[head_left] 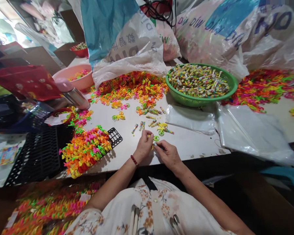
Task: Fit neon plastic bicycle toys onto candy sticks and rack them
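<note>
1. At the left, a black plastic lattice tray (39, 156) on the white table (127, 114) carries a heap of neon plastic ring toys (84, 151). Farther back stand a pink plastic bowl (74, 76) and a steel flask with a pink cap (72, 93).
2. The left hand (144, 145), with a red bead bracelet at the wrist, is curled at the near table edge. Its fingertips pinch a small yellow plastic piece (152, 146).
3. The right hand (168, 153) meets it from the right, fingertips closed on the same piece. It seems to hold a small tube there too, but that is too small to tell.
4. The step in hand looks like fitting two small parts together, which calls for fine fingertip alignment rather than force.
5. Loose small candy tubes (142, 125) lie just beyond the hands. A round green plastic basket (201, 99) full of them sits far right.
6. The white woven sacks (210, 29) at the back read "DIW" repeatedly. Chinese characters on the middle sack (127, 42) are not legible.
</note>
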The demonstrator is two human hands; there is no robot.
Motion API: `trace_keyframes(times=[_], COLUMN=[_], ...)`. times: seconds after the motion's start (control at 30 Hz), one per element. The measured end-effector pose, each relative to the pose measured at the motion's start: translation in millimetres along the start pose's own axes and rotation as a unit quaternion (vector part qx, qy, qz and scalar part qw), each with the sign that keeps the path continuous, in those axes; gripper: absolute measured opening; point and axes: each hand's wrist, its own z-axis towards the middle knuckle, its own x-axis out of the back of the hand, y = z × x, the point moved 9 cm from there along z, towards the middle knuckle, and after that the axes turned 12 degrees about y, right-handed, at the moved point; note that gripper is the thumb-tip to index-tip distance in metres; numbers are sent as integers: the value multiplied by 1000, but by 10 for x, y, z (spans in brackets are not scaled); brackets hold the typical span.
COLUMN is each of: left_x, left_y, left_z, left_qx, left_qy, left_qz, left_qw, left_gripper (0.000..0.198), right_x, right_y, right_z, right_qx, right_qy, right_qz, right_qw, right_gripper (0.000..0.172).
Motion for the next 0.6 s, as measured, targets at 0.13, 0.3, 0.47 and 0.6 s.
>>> trace_keyframes(times=[0.13,0.3,0.47,0.6], left_x=[48,435,209,29], left_y=[74,89,34,165], left_z=[97,288,125,-94], left_qx=[-4,-29,28,43], left_qy=[6,111,-16,-70], left_qz=[25,68,-22,-67], left_qw=[1000,991,999,994], left_gripper=[20,12,27,41], right_x=[412,766,510,290], right_y=[190,459,428,334], right_z=[176,335,313,239], right_qx=[-27,-117,-162,-156], right_qy=[85,149,108,77], right_qz=[-45,-13,122,145], right_qw=[995,982,973,974], right_gripper=[22,32,34,31])
